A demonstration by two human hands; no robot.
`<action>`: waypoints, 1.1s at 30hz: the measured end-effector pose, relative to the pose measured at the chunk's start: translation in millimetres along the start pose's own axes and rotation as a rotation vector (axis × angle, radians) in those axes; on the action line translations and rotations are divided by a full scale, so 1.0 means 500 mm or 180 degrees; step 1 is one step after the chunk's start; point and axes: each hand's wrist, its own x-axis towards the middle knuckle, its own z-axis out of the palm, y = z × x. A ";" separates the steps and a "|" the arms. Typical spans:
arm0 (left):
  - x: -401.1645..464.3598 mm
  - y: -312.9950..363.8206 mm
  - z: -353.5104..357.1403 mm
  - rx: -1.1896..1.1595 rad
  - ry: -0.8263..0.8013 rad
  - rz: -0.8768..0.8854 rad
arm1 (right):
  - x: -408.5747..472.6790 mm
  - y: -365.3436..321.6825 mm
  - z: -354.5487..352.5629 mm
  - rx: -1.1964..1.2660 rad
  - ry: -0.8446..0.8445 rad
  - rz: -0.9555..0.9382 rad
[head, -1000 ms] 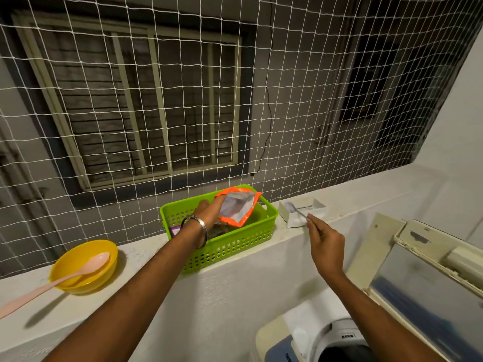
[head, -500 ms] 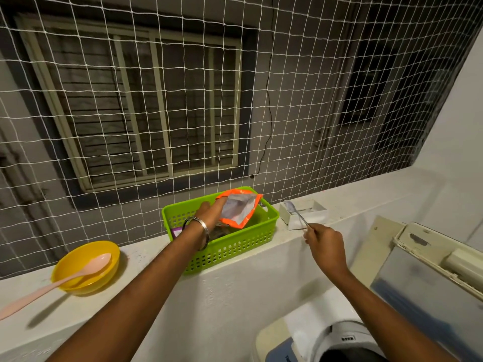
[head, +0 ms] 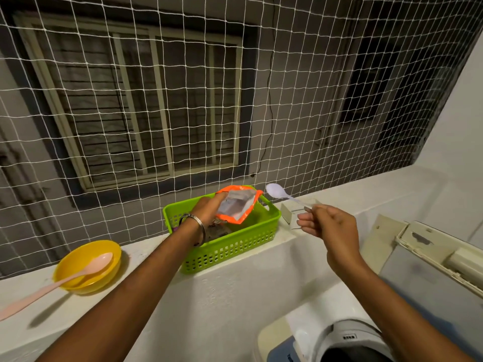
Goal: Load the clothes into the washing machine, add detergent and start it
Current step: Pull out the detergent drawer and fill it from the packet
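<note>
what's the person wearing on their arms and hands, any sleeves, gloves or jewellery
Both forearms are bare as far as the frame shows: no sleeves and no gloves. The left hand has a thin silver metal bangle round the wrist. The right hand and its wrist show nothing worn, and no rings are visible.

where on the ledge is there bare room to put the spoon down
Free: the ledge between the yellow bowl and the green basket, and the long stretch right of the small white box. Crowded: the basket, where the left hand holds the orange pouch.
</note>
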 end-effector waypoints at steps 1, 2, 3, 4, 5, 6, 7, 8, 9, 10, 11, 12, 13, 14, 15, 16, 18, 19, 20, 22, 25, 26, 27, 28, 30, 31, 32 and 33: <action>-0.005 0.004 0.000 0.0023 -0.0004 -0.0001 | -0.009 -0.010 0.008 -0.0094 -0.0113 -0.0165; -0.008 0.007 0.001 0.0042 -0.0003 -0.0009 | -0.019 -0.020 0.015 -0.0232 -0.0227 -0.0372; -0.011 0.008 0.002 0.0049 0.0006 -0.0007 | -0.027 -0.027 0.023 -0.0433 -0.0328 -0.0619; -0.014 0.010 0.002 0.0048 0.0004 0.0015 | -0.033 -0.031 0.031 -0.0694 -0.0421 -0.0889; -0.018 0.011 0.004 0.0026 -0.0008 0.0029 | -0.038 -0.034 0.040 -0.1031 -0.0496 -0.1186; -0.019 0.010 0.004 -0.0005 -0.0004 0.0053 | -0.039 -0.034 0.049 -0.1448 -0.0575 -0.1514; -0.020 0.009 0.003 -0.0014 0.0017 0.0064 | -0.038 -0.031 0.061 -0.1919 -0.0661 -0.1854; -0.017 0.006 0.002 0.0024 0.0044 0.0079 | -0.035 -0.024 0.074 -0.2375 -0.0753 -0.2144; -0.015 0.005 -0.001 0.0120 0.0070 0.0089 | -0.030 -0.015 0.088 -0.2746 -0.0829 -0.2350; -0.015 0.007 -0.003 0.0227 0.0102 0.0102 | -0.023 -0.002 0.102 -0.3047 -0.0867 -0.2496; -0.018 0.009 -0.006 0.0311 0.0123 0.0114 | -0.016 0.012 0.116 -0.3312 -0.0854 -0.2620; -0.018 0.011 -0.008 0.0385 0.0126 0.0127 | -0.011 0.025 0.131 -0.3534 -0.0791 -0.2714; -0.021 0.016 -0.009 0.0477 0.0130 0.0154 | -0.006 0.035 0.145 -0.3695 -0.0700 -0.2773; -0.024 0.020 -0.008 0.0581 0.0134 0.0199 | 0.000 0.046 0.157 -0.3792 -0.0599 -0.2814; -0.031 0.026 -0.008 0.0708 0.0162 0.0253 | 0.005 0.053 0.168 -0.3855 -0.0518 -0.2837; -0.034 0.028 -0.007 0.0813 0.0189 0.0325 | 0.010 0.058 0.178 -0.3923 -0.0456 -0.2854; -0.033 0.026 -0.006 0.0946 0.0223 0.0346 | 0.019 0.066 0.195 -0.4085 -0.0350 -0.2868; -0.033 0.026 -0.005 0.1011 0.0231 0.0359 | 0.020 0.068 0.201 -0.4135 -0.0309 -0.2879; -0.033 0.028 -0.005 0.0994 0.0232 0.0357 | 0.022 0.069 0.205 -0.4149 -0.0285 -0.2893; -0.025 0.022 -0.005 0.1049 0.0225 0.0328 | 0.025 0.067 0.208 -0.4136 -0.0266 -0.2896; -0.029 0.022 0.002 0.1198 0.0216 0.0313 | 0.029 0.066 0.205 -0.4244 -0.0313 -0.2912; -0.037 0.026 0.007 0.1220 0.0236 0.0285 | 0.031 0.068 0.204 -0.4358 -0.0364 -0.2908; -0.043 0.030 0.011 0.1238 0.0271 0.0257 | 0.032 0.069 0.202 -0.4478 -0.0437 -0.2894; -0.045 0.030 0.015 0.1261 0.0292 0.0262 | 0.032 0.070 0.199 -0.4562 -0.0516 -0.2899; -0.047 0.029 0.021 0.1250 0.0312 0.0288 | 0.032 0.070 0.188 -0.4504 -0.0663 -0.2984; -0.051 0.029 0.024 0.1210 0.0300 0.0300 | 0.033 0.070 0.178 -0.4328 -0.0713 -0.3043; -0.056 0.030 0.028 0.1214 0.0280 0.0328 | 0.033 0.070 0.166 -0.4090 -0.0744 -0.3069; -0.062 0.032 0.031 0.1276 0.0227 0.0356 | 0.030 0.067 0.153 -0.3854 -0.0731 -0.3054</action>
